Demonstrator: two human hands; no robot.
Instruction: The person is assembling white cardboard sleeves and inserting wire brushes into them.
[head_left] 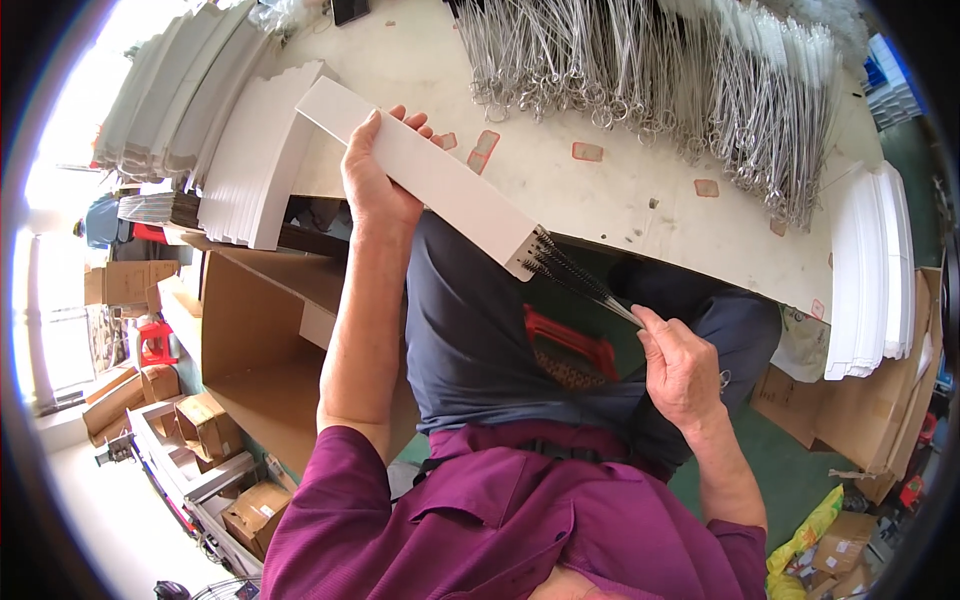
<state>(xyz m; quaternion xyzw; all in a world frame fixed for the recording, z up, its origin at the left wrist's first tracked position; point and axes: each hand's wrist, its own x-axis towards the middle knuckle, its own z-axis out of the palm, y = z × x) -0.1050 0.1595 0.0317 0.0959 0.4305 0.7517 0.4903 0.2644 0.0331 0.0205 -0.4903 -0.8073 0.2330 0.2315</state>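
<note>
1. We sit at a pale table [640, 215] whose edge runs above our lap.
2. A heap of wire brushes [660, 80] lies across its far side, with stacks of flat white sleeves [255, 160] at its left end and more at its right end [870, 270].
3. A big open cardboard box [255, 350] stands to our left.
4. Our left hand [375, 170] has its fingers clenched around a long white sleeve [430, 175], held slanting over the table edge.
5. Our right hand [680, 365] pinches the handles of a few dark brushes [575, 275], whose bristle ends sit at the sleeve's open lower end.
</note>
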